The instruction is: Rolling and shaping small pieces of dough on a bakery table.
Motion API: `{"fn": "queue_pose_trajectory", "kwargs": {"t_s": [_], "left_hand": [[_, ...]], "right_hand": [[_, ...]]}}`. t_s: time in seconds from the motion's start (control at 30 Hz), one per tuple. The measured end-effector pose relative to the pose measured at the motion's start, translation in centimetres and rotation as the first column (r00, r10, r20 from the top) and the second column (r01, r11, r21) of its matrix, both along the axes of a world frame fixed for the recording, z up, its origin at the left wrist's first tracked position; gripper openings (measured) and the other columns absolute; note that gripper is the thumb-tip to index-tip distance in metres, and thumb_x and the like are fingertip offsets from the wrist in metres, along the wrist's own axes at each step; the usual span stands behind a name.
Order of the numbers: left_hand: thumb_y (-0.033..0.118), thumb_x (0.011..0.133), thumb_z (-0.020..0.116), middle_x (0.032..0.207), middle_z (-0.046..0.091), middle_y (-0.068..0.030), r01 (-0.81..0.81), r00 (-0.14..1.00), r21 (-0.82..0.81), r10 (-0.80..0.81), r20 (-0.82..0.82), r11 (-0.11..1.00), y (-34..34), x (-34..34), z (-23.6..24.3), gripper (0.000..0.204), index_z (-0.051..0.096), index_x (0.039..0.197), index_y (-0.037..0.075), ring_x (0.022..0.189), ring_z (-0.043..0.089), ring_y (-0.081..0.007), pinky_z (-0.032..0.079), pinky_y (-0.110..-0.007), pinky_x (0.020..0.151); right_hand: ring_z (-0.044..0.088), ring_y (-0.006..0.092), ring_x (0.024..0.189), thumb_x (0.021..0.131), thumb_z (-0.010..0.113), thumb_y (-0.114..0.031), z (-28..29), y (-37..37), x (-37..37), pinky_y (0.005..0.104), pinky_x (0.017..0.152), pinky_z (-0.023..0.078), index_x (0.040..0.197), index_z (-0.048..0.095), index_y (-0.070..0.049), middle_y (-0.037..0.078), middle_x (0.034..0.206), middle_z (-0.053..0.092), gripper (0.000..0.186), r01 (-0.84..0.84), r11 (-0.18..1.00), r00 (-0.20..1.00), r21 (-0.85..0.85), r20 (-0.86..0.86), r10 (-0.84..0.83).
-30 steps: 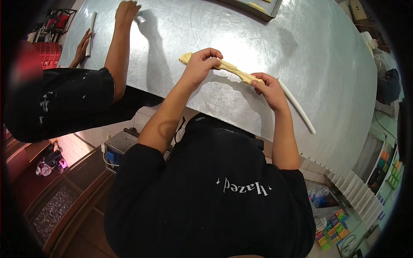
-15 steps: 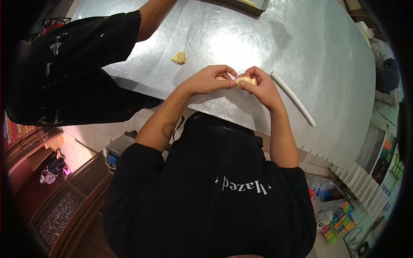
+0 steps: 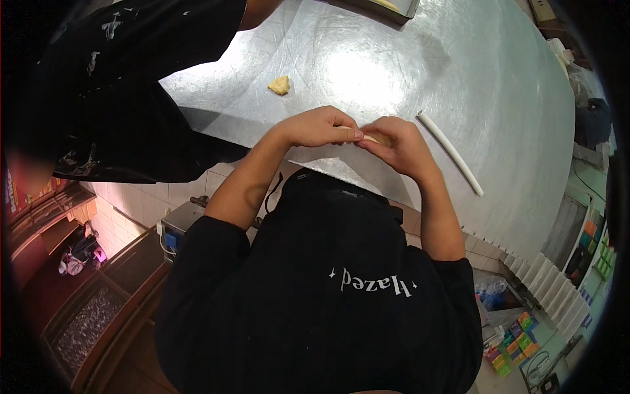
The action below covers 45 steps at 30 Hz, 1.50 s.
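Note:
Just above the near edge of a shiny metal table (image 3: 420, 85), both my hands pinch one piece of pale dough (image 3: 371, 138). My left hand (image 3: 321, 128) grips its left end between thumb and fingers. My right hand (image 3: 397, 144) curls round the other end, hiding most of it. Beyond my left hand lies a small yellowish lump of dough (image 3: 279, 85). To the right of my right hand rests a slim white rod (image 3: 451, 154), slanting toward the near right.
At my left stands another person in black clothes (image 3: 141, 49), one arm reaching over the table. A dark-rimmed tray (image 3: 394, 14) sits at the far edge of view. Beneath the table's left side is a grey metal box (image 3: 184, 223).
My fingers have closed further over the dough, so less of it shows, and my right hand has turned. The other person's arm has shifted right and away.

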<state>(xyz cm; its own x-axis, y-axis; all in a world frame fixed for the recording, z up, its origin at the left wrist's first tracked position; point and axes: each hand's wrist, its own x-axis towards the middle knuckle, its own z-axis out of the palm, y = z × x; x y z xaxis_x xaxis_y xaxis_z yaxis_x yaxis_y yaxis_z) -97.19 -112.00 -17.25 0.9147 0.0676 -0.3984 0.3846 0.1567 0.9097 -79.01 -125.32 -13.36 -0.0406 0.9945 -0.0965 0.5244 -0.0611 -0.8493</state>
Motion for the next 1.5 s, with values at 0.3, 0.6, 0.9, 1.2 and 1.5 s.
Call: {"fn": "queue_pose_trajectory", "kwargs": {"t_s": [0.3,0.6,0.9,1.2,1.5], "left_hand": [[0.019,0.088,0.054,0.077,0.065,-0.0049,-0.585,0.805,0.101,0.56,0.194,0.805,4.6,-1.7,0.7,0.026,0.067,0.105,0.002,0.073,0.062,-0.0149,0.05,-0.03,0.074],[0.032,0.089,0.064,0.13,0.054,-0.0142,-0.467,0.883,0.629,0.284,0.375,0.621,-0.2,3.1,0.6,0.06,0.044,0.138,0.004,0.122,0.05,-0.0275,0.035,-0.04,0.106],[0.022,0.089,0.066,0.093,0.066,-0.0055,-0.271,0.962,0.036,0.269,0.052,0.962,-1.0,0.6,1.5,0.037,0.06,0.119,0.0,0.08,0.06,-0.0091,0.048,-0.023,0.071],[0.014,0.093,0.06,0.087,0.059,-0.0031,-0.643,0.721,-0.355,0.693,0.019,0.679,-2.2,-1.9,-1.3,0.019,0.057,0.108,0.003,0.074,0.054,-0.0087,0.045,-0.023,0.068],[0.005,0.091,0.061,0.09,0.06,-0.0022,-0.694,0.691,-0.357,0.718,-0.085,0.625,-3.3,-1.7,-3.0,0.025,0.056,0.115,0.003,0.074,0.055,-0.0089,0.047,-0.021,0.068]], "right_hand": [[0.061,0.0127,0.088,0.086,0.069,-0.014,-0.1,-4.1,6.3,0.0258,0.079,0.048,0.105,0.067,0.0,0.005,0.095,0.067,0.023,0.415,0.87,0.864,-0.268,-0.184,-0.469],[0.058,0.0144,0.097,0.081,0.071,-0.007,-1.4,-1.3,1.6,0.0259,0.085,0.046,0.126,0.058,-0.005,0.005,0.107,0.062,0.047,0.285,0.955,0.896,-0.082,-0.33,-0.296],[0.063,0.0137,0.08,0.082,0.072,-0.01,0.5,-2.3,3.3,0.0258,0.069,0.048,0.102,0.067,-0.005,0.005,0.093,0.068,0.021,0.221,0.975,0.975,0.03,-0.04,-0.219],[0.054,0.011,0.098,0.094,0.054,-0.011,-1.6,1.2,2.3,0.0245,0.082,0.047,0.124,0.055,-0.002,0.008,0.114,0.058,0.032,0.59,0.802,0.728,0.098,-0.495,-0.475],[0.055,0.0324,0.115,0.084,0.062,-0.018,-5.6,3.7,1.2,0.0433,0.1,0.039,0.125,0.057,-0.006,0.015,0.123,0.061,0.043,0.162,0.965,0.946,0.207,0.246,-0.211]]}}
